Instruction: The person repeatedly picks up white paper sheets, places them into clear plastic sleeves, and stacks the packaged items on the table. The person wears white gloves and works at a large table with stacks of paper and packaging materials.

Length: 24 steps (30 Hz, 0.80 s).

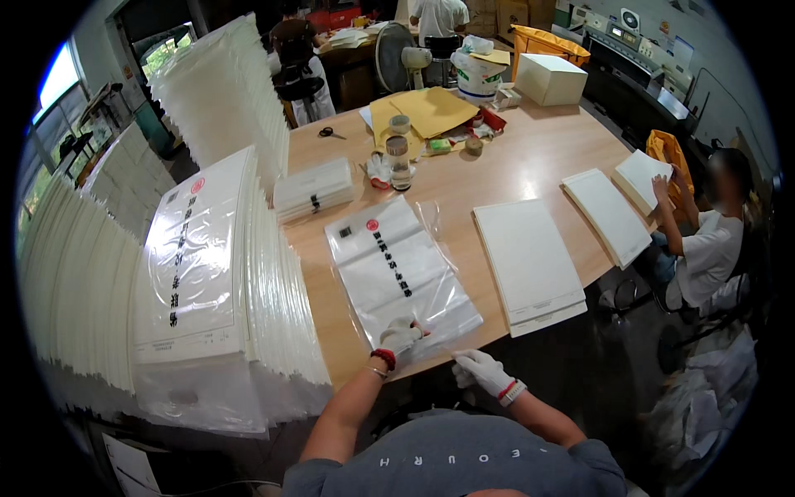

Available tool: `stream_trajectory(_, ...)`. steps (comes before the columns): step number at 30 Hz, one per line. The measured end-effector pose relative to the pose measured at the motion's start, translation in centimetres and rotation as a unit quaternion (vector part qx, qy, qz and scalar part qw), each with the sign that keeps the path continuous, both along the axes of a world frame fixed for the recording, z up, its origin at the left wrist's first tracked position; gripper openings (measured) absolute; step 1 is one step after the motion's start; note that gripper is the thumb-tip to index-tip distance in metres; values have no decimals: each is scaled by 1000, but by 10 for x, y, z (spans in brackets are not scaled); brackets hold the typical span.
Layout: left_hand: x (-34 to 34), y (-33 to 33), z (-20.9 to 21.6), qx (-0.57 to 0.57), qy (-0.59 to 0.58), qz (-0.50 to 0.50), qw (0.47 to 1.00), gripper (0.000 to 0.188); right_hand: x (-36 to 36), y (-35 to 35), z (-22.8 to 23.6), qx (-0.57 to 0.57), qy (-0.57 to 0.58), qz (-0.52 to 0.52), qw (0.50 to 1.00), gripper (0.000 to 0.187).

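A clear plastic bag (364, 269) with white paper inside lies slanted in front of me, a red round mark and a line of dark lettering on it. My left hand (401, 335), in a white glove with a red band at the wrist, is closed at the bag's lower end, its fingers curled on the plastic. Beside the bag's lower right corner, at the table's near edge, is my gloved right hand (484, 372). Its fingers point left, slightly apart, and nothing shows in them. To its right lies a stack of white sheets (530, 257).
Tall piles of bagged sheets (199, 265) flank the table (447, 178) on the left. A glass jar (398, 166), scissors (330, 132) and yellow envelopes (435, 112) lie farther back. At the right, a seated person (712, 232) handles another white stack (642, 178).
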State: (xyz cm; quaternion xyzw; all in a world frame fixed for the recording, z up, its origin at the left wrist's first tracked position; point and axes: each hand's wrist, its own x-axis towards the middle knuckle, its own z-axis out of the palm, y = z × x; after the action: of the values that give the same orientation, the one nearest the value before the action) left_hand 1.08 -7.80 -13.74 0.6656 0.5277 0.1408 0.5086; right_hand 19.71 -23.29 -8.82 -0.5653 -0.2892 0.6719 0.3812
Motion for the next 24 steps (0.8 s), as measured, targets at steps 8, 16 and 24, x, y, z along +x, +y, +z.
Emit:
stream_trajectory(8,-5,48,22,-27,-142,-4,990,14,-34,129,-19,96,47,-61,992,28)
stream_trajectory(16,-7,75,102,189,-45,167,967,11,-38,125,43,573,-414,-110,699,22)
stream_trajectory(24,13,40,167,200,-36,29,979,26,-48,166,-75,507,-422,135,740,22)
